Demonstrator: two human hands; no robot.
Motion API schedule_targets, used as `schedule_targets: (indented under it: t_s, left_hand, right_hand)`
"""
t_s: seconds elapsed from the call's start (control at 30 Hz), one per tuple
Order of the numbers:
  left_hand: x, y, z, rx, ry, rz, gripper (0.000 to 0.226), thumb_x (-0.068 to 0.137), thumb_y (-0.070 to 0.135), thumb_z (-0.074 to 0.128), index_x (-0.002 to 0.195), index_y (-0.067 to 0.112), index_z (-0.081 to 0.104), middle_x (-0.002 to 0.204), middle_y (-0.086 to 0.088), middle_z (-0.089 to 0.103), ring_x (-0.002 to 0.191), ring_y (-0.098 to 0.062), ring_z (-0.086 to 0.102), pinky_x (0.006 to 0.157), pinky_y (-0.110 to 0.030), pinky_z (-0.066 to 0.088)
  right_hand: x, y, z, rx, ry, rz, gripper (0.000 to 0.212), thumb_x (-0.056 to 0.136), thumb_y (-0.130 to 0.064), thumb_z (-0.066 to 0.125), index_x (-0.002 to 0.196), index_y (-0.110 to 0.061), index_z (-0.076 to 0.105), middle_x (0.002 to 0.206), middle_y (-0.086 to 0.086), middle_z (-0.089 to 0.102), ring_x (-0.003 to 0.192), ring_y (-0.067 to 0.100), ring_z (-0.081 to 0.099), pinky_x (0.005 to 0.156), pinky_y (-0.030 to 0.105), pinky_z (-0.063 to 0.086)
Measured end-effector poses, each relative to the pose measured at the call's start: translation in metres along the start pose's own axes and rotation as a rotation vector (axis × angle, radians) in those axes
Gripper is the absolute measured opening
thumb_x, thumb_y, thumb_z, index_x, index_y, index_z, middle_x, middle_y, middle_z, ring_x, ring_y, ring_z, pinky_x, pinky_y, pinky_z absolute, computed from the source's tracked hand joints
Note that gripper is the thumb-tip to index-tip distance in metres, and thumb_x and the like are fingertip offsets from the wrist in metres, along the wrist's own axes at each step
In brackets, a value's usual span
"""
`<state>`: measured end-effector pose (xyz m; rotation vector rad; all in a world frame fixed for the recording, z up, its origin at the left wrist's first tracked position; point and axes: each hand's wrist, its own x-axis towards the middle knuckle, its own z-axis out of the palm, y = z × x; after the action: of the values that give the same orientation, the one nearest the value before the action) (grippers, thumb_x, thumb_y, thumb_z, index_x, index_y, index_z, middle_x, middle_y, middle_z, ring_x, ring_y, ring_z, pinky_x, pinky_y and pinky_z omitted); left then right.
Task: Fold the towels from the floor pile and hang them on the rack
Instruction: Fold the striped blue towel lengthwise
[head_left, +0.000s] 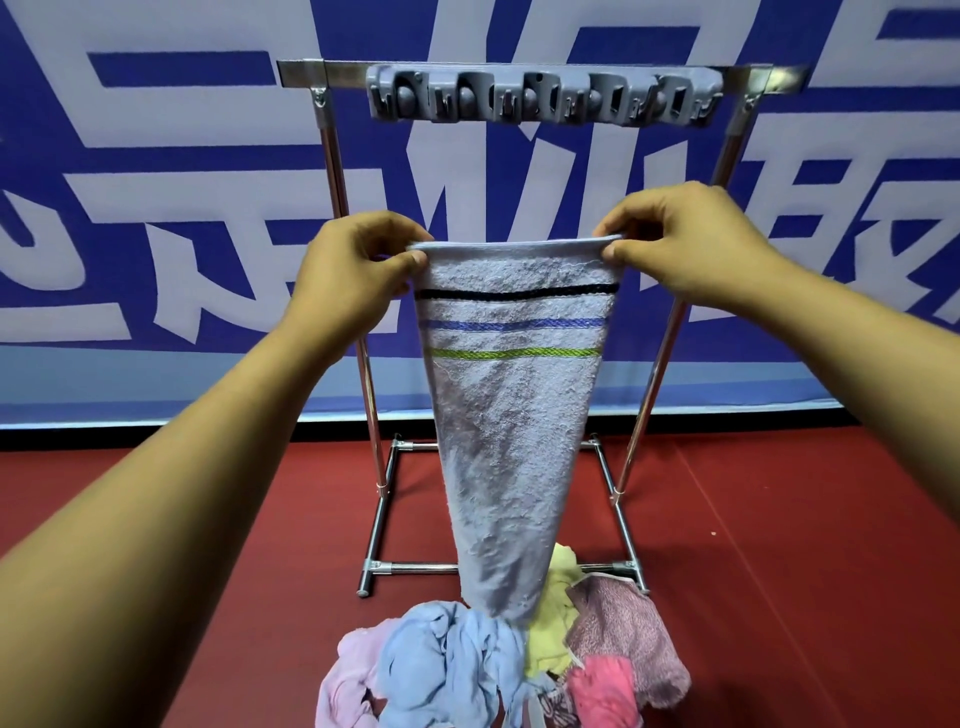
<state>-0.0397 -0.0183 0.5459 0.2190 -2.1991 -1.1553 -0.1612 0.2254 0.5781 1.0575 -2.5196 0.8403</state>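
From the head view, the left hand (358, 270) pinches the left top corner of a grey towel (511, 415) between thumb and curled fingers, and the right hand (685, 244) pinches the right top corner the same way. The towel hangs between them in front of the rack (332, 171), narrowing downward, with black, blue and green stripes near its top. Its lower end reaches the pile (498, 660) of pink, blue and yellow towels on the red floor (805, 519).
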Motion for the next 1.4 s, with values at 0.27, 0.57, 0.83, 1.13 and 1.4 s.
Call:
schedule_targets:
  t_s: [0.27,0.57,0.83,1.13,1.4]
  left_hand:
    - [-0.006,0.004,-0.007,-0.042,-0.042,0.015,0.017,0.092,0.013,0.063,0.089,0.030,0.068,0.094,-0.006,0.071,0.088,-0.019,0.066,0.084,-0.036,0.058]
    - [-0.010,0.012,-0.013,-0.122,-0.163,0.071,0.015,0.091,0.007,0.062,0.092,0.021,0.068,0.085,0.004,0.068,0.079,-0.005,0.065,0.077,-0.019,0.054]
    - [-0.011,0.019,-0.011,-0.126,-0.238,0.145,0.019,0.092,0.005,0.060,0.094,0.023,0.067,0.091,0.007,0.069,0.086,-0.003,0.066,0.080,-0.017,0.052]
    - [-0.013,0.024,0.000,-0.173,-0.240,0.153,0.019,0.087,0.004,0.066,0.099,0.019,0.069,0.091,0.007,0.072,0.087,-0.003,0.068,0.079,-0.016,0.051]
    - [-0.009,0.033,0.017,-0.205,-0.281,0.139,0.016,0.086,0.004,0.068,0.094,0.017,0.068,0.092,-0.001,0.071,0.089,-0.023,0.068,0.089,-0.039,0.056]
  right_hand:
    - [-0.002,-0.007,-0.003,-0.001,0.009,-0.018,0.013,0.088,-0.012,0.064,0.094,-0.021,0.070,0.077,-0.009,0.063,0.078,0.008,0.057,0.062,0.003,0.036]
    - [-0.005,-0.009,-0.005,0.087,0.020,-0.001,0.018,0.085,-0.003,0.060,0.092,-0.015,0.071,0.080,-0.002,0.069,0.073,0.009,0.065,0.061,0.000,0.043]
    - [-0.010,-0.015,-0.008,0.198,-0.069,-0.089,0.025,0.082,0.005,0.054,0.087,-0.012,0.070,0.085,0.002,0.072,0.081,0.009,0.067,0.081,0.024,0.053]
    - [-0.007,-0.022,0.000,0.332,-0.146,-0.173,0.025,0.083,0.007,0.058,0.081,-0.016,0.069,0.098,-0.003,0.072,0.092,0.003,0.067,0.078,0.011,0.049]
    - [0.003,-0.032,0.014,0.417,-0.201,-0.206,0.040,0.076,0.004,0.048,0.070,-0.031,0.066,0.103,-0.003,0.071,0.095,0.022,0.069,0.087,0.065,0.046]
